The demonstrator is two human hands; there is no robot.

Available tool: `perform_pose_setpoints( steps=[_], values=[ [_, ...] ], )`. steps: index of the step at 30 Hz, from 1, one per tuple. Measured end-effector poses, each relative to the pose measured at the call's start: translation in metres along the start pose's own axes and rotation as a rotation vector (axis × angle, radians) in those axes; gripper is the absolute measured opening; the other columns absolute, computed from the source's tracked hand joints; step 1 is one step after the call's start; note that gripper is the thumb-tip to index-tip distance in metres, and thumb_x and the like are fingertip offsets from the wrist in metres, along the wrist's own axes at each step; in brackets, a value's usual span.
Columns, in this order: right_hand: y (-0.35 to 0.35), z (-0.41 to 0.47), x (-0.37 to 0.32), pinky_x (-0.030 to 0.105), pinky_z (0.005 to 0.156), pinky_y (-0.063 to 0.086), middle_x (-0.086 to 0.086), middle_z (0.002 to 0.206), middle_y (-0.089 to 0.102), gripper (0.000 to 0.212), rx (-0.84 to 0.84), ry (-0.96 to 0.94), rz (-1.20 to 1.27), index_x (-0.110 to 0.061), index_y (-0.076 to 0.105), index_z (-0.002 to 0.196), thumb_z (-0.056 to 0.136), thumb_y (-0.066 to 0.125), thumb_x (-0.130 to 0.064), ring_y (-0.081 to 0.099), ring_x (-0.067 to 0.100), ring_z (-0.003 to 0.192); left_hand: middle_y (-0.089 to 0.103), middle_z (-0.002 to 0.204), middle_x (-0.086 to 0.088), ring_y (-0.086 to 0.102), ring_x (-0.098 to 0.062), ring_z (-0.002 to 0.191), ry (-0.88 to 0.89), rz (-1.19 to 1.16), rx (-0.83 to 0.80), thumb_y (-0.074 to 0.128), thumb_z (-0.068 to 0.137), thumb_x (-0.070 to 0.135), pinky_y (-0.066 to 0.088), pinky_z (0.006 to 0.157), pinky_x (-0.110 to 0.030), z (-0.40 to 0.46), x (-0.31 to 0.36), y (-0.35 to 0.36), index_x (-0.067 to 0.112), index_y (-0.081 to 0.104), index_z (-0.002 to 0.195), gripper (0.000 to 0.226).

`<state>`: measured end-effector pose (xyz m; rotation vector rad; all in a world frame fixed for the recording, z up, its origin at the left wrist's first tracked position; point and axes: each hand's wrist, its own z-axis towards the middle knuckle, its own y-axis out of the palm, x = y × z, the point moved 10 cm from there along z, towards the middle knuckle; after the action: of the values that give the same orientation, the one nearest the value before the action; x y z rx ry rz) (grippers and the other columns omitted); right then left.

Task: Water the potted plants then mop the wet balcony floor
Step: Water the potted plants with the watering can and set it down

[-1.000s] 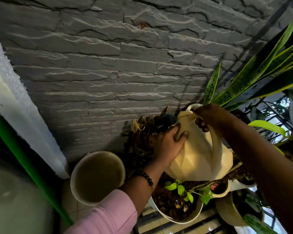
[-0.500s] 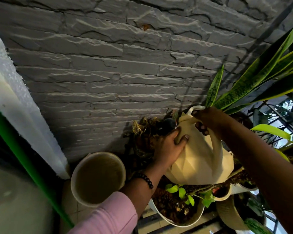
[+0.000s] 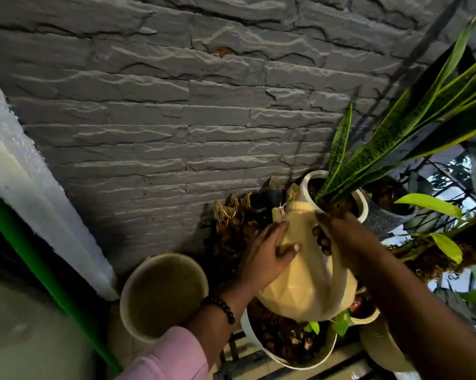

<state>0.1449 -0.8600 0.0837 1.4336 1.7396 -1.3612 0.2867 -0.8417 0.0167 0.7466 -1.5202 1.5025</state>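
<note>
Hands meet at centre right of the frame on a cream watering can (image 3: 304,278), tilted with its spout up toward the snake plant pot (image 3: 362,205). From lower left the left hand (image 3: 267,256), pink sleeve and bead bracelet (image 3: 220,308) on its arm, lies with straight fingers spread flat against the can's side, while from lower right the right hand (image 3: 341,237) curls its grip round the handle. Below the can sits a white pot (image 3: 258,344) of soil, and at lower left a bucket (image 3: 162,294).
</note>
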Motion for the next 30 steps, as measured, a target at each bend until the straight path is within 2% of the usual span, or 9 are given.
perform_pose_setpoints(
  steps=[4,7,12,15,17,22,26,28,30],
  values=[
    [-0.004,-0.019,0.051,0.024,0.045,0.029,0.010,0.060,0.050,0.032,0.089,0.094,0.165,-0.005,0.057,0.075,0.098,0.047,-0.024,0.038,0.018,0.044,0.028,0.158,0.002,0.026,-0.019,0.142,0.066,0.160,-0.069,0.053,0.094,0.048,0.026,0.113,-0.032,-0.022,-0.004,0.016,0.026,0.027,0.153,0.068],
    [-0.012,-0.031,0.079,0.023,0.043,0.029,0.007,0.054,0.053,0.042,0.237,0.095,0.195,-0.006,0.060,0.070,0.095,0.050,-0.039,0.040,0.018,0.041,0.026,0.158,0.003,0.026,-0.019,0.142,0.101,0.234,-0.070,0.053,0.093,0.051,0.027,0.115,-0.032,-0.038,-0.006,0.022,0.024,0.027,0.153,0.070],
    [-0.014,-0.055,0.120,0.023,0.040,0.033,-0.002,0.042,0.052,0.053,0.333,0.075,0.206,-0.014,0.059,0.055,0.085,0.061,-0.058,0.044,0.014,0.036,0.028,0.155,0.004,0.026,-0.019,0.141,0.143,0.283,-0.093,0.056,0.091,0.048,0.031,0.114,-0.037,-0.055,-0.011,0.026,0.022,0.028,0.152,0.073],
    [-0.012,-0.070,0.134,0.026,0.041,0.034,-0.005,0.041,0.052,0.052,0.319,0.010,0.214,-0.018,0.058,0.051,0.082,0.063,-0.060,0.046,0.012,0.038,0.030,0.152,0.005,0.028,-0.017,0.139,0.134,0.279,-0.109,0.055,0.091,0.045,0.034,0.113,-0.039,-0.067,-0.014,0.028,0.025,0.027,0.152,0.070],
    [-0.010,-0.078,0.134,0.027,0.044,0.037,-0.005,0.044,0.055,0.046,0.282,-0.046,0.169,-0.021,0.064,0.057,0.083,0.063,-0.059,0.051,0.012,0.042,0.032,0.149,0.003,0.030,-0.018,0.138,0.146,0.293,-0.105,0.055,0.092,0.043,0.036,0.112,-0.038,-0.074,-0.013,0.028,0.025,0.028,0.152,0.068],
    [-0.016,-0.090,0.147,0.027,0.047,0.041,-0.006,0.044,0.055,0.052,0.240,-0.068,0.067,-0.010,0.070,0.070,0.080,0.064,-0.061,0.052,0.006,0.041,0.029,0.148,0.006,0.030,-0.017,0.136,0.180,0.346,-0.053,0.054,0.092,0.044,0.040,0.108,-0.038,-0.092,-0.005,0.029,0.025,0.028,0.149,0.066],
    [-0.022,-0.104,0.166,0.029,0.051,0.045,-0.008,0.051,0.063,0.042,0.204,-0.031,0.072,-0.026,0.075,0.074,0.075,0.065,-0.066,0.061,0.010,0.052,0.025,0.150,0.010,0.026,-0.013,0.138,0.268,0.382,0.008,0.056,0.090,0.044,0.037,0.108,-0.034,-0.108,0.014,0.032,0.024,0.032,0.144,0.063],
    [-0.025,-0.111,0.177,0.032,0.054,0.049,-0.004,0.059,0.070,0.039,0.184,-0.022,0.078,-0.029,0.075,0.072,0.073,0.067,-0.067,0.067,0.014,0.058,0.029,0.149,0.010,0.028,-0.013,0.136,0.291,0.381,0.029,0.058,0.089,0.044,0.036,0.108,-0.032,-0.115,0.022,0.034,0.024,0.033,0.143,0.063],
    [-0.029,-0.117,0.187,0.034,0.057,0.052,0.004,0.065,0.072,0.049,0.161,-0.034,0.062,-0.019,0.074,0.073,0.070,0.069,-0.068,0.068,0.016,0.061,0.033,0.147,0.008,0.031,-0.013,0.135,0.298,0.381,0.030,0.058,0.088,0.044,0.037,0.108,-0.032,-0.121,0.027,0.038,0.023,0.032,0.144,0.065]
  ],
)
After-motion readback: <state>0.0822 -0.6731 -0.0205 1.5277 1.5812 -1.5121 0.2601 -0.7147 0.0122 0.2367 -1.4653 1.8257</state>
